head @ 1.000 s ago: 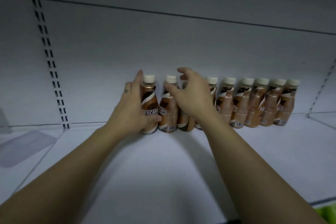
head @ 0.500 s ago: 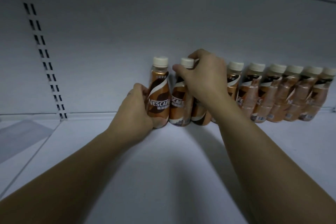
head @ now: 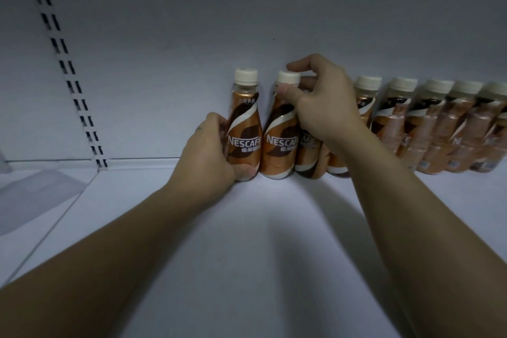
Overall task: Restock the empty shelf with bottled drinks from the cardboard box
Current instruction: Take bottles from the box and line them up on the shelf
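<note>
A row of brown Nescafe coffee bottles with cream caps stands against the back wall of the white shelf. My left hand wraps the lower body of the leftmost bottle, thumb at its base. My right hand pinches the neck and cap of the second bottle between thumb and forefinger. The right hand hides the tops of the two bottles behind it. Several more bottles continue the row to the right. The cardboard box is out of view.
A slotted upright rail runs down the back wall at the left. A clear plastic divider lies on the neighbouring shelf section at far left. The front of the shelf in front of the row is bare white surface.
My left hand slid down from the leftmost bottle's side to its base. My right hand shifted to pinch the second bottle's cap. The view moved closer and lower.
</note>
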`<state>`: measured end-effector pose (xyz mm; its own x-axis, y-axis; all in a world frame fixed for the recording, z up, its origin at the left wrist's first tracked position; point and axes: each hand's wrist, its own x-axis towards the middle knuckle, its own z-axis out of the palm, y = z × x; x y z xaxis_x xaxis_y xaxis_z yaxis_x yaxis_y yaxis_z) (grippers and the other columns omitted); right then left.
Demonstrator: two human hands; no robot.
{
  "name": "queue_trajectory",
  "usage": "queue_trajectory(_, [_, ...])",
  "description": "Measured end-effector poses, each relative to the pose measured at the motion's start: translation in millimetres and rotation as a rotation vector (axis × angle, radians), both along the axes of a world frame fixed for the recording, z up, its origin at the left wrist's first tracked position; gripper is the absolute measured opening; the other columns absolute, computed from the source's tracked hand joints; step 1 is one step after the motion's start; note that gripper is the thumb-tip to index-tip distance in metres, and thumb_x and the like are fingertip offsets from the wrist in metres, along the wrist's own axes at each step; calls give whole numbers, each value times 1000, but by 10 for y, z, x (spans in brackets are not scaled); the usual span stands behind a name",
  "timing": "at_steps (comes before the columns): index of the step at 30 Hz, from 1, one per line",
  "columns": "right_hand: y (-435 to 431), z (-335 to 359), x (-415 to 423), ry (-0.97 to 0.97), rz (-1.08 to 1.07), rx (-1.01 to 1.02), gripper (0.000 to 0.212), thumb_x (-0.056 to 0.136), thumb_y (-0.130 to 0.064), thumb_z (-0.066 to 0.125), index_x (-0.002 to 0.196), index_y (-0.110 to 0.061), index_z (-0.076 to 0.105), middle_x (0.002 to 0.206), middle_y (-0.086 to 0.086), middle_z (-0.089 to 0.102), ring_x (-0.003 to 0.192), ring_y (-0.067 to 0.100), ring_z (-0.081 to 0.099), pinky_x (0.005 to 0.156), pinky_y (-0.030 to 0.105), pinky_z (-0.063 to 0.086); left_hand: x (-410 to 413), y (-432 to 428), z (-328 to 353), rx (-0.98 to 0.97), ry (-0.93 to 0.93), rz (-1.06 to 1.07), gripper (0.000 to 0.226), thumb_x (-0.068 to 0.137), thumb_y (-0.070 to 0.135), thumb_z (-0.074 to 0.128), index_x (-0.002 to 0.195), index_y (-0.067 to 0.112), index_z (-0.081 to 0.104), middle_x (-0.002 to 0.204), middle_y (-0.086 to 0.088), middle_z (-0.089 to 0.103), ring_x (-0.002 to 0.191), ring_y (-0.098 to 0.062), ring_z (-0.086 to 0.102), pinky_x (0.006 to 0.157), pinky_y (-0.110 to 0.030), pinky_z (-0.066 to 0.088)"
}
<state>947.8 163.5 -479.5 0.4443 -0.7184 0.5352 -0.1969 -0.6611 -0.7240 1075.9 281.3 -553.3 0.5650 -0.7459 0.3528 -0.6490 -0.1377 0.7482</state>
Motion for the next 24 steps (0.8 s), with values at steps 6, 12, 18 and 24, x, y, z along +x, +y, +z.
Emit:
queue_trajectory(6, [68,-36,-40,95,-61,-230,51,91,-31,64,139,-21,49,132,-3,59,106,5,57,92,18,48,-15,24,49,59,-37,-10,74,58,33,91,110,30,38,101,14,53,85,-1,56,71,-22,45])
queue_trajectory(12, [69,55,-297,-136,-166,-356,54,90,-42,60,138,-20,50,134,-4,57,89,11,56,89,44,55,-42,72,84,129,-79,45,88,58,45,88,128,23,39,114,9,53,99,-11,58,82,-30,51])
queue_trajectory(18, [-111,17,-462,-27,-323,-209,48,89,-43,63,131,-21,55,120,-4,61,98,11,59,82,29,49,-203,91,346,-90,-308,265,92,67,45,83,140,17,34,139,-5,38,126,-22,42,103,-40,43])
queue_trajectory(24, [-134,-54,-400,119,-316,-251,58,83,-59,61,127,-21,56,121,2,59,105,17,59,85,33,49,-427,-86,946,-12,-872,199,72,77,55,68,138,27,42,136,-2,52,130,-26,40,108,-42,24])
